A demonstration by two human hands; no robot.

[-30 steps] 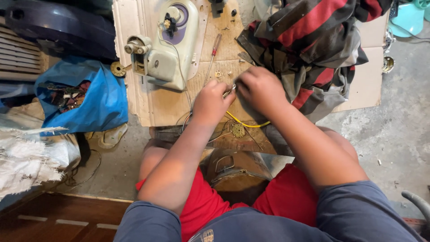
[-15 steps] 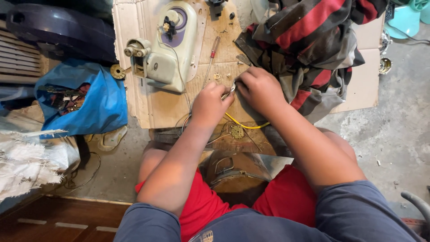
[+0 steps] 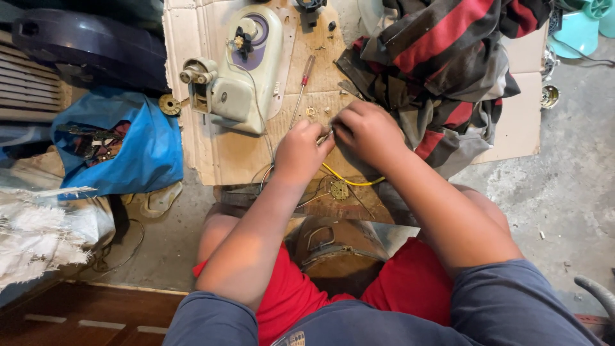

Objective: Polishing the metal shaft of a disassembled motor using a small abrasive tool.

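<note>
Concrete floor (image 3: 564, 192), flattened cardboard (image 3: 224, 160) laid on it as work surface; person seated, red shorts, knees either side of a brown round object (image 3: 339, 256). On the cardboard: pale green motor housing (image 3: 246, 70), red-handled screwdriver (image 3: 301, 90), small brass bits near it; striped cloth (image 3: 448, 70) heaped at right, covering the cardboard's corner. Blue bag (image 3: 138, 150) of tools at left, dark fan grille (image 3: 90, 45) above it, white feathery stuff at lower left. Left hand (image 3: 298, 154) and right hand (image 3: 368, 131) meet at centre, fingers pinched on a small metal part (image 3: 324, 136); part mostly hidden, kind unclear. Yellow wire (image 3: 349, 181) runs under right hand; its end hidden.
</note>
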